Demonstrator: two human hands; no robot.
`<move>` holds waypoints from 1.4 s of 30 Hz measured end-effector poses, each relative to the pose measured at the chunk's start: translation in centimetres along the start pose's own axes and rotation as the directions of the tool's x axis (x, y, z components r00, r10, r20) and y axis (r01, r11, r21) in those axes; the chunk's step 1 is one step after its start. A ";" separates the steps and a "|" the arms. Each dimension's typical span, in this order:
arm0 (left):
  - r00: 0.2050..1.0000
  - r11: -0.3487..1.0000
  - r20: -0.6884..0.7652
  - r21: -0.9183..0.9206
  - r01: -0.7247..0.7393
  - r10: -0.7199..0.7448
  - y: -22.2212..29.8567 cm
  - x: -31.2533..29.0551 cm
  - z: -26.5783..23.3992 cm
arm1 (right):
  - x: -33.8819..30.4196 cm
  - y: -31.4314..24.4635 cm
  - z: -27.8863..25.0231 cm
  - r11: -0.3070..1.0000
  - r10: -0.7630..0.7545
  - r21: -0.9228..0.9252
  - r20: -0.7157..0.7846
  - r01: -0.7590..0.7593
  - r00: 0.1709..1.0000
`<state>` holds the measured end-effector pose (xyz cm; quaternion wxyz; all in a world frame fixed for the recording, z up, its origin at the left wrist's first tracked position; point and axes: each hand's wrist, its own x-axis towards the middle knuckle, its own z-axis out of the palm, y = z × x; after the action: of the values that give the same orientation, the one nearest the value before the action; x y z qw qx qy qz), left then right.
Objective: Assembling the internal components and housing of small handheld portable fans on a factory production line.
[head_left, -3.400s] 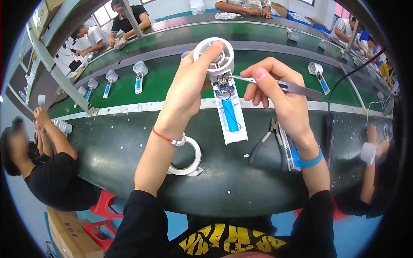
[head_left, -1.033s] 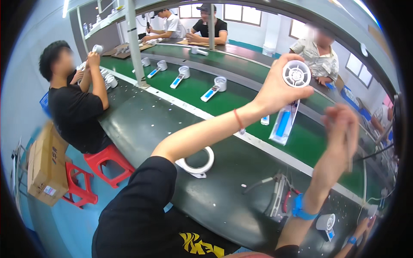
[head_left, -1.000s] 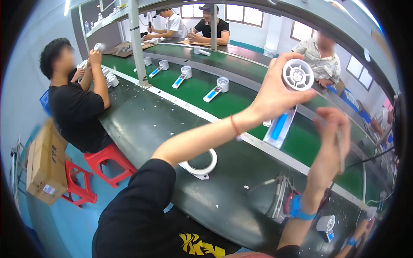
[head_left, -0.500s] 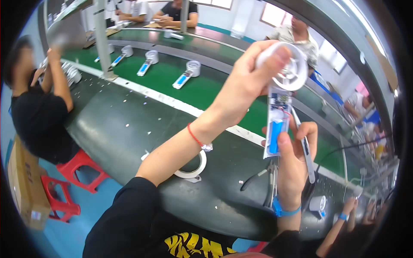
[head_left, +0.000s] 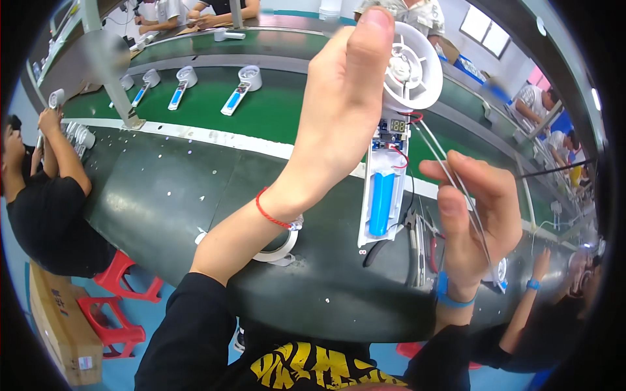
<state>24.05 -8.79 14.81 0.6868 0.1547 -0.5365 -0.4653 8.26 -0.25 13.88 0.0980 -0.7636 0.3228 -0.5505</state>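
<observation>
My left hand [head_left: 336, 117] grips the round head of a white handheld fan [head_left: 427, 81], holding it up over the bench. The fan's handle hangs down with its cover off. Inside it show a small circuit board [head_left: 389, 139] with a digit display, thin red wires and a blue battery [head_left: 380, 205]. My right hand [head_left: 486, 208] pinches metal tweezers [head_left: 464, 192] between thumb and fingers. The tweezers' tips point up to the red wire beside the circuit board; whether they touch it I cannot tell.
Pliers [head_left: 416, 251] lie on the dark bench below the fan, next to a red-handled tool [head_left: 433, 251]. A tape roll [head_left: 280, 251] sits under my left forearm. Several open fans, one a white fan [head_left: 250, 78], lie on the green conveyor belt [head_left: 208, 120]. Co-workers sit at both sides.
The fan has come nearer and slightly left, its handle more fully in view. My right hand has left the handle and moved right, its tweezers now pointing at the board.
</observation>
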 end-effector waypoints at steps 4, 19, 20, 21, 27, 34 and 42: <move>0.997 0.996 0.025 0.051 -0.075 0.074 0.1 -0.9 0.9 | 0.1 -0.2 -0.5 1.000 -0.004 -0.005 0.033 0.004 0.999; 0.997 0.982 -0.024 0.174 -0.066 0.071 -1.4 -1.3 1.9 | 0.1 0.6 -0.4 0.983 0.181 -0.024 -0.005 -0.181 0.984; 0.998 0.982 -0.024 0.180 -0.056 0.061 -1.5 -1.1 2.0 | 0.1 0.7 -0.6 0.983 0.182 -0.029 -0.010 -0.183 0.983; 0.998 0.981 -0.027 0.189 -0.046 0.051 -1.5 -1.1 2.1 | 0.1 0.9 -0.8 0.982 0.187 -0.014 0.009 -0.187 0.982; 0.993 0.955 0.013 0.275 -0.115 0.116 -2.2 -1.2 2.2 | 0.5 1.6 -0.6 0.920 0.308 0.246 0.027 -0.305 0.951; 0.956 0.934 -0.069 0.245 -0.262 0.286 -3.6 -1.6 1.9 | -0.6 2.3 1.8 0.681 0.506 0.580 0.069 -0.448 0.860; 0.929 0.795 0.030 0.508 -0.332 0.369 -4.8 -0.3 1.6 | 0.2 5.1 1.3 -0.086 0.554 0.848 0.477 -0.524 0.682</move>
<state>20.35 -10.54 11.83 0.7147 0.2432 -0.6340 -0.1677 7.53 -4.61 10.95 0.7548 -0.3201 0.1827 -0.5426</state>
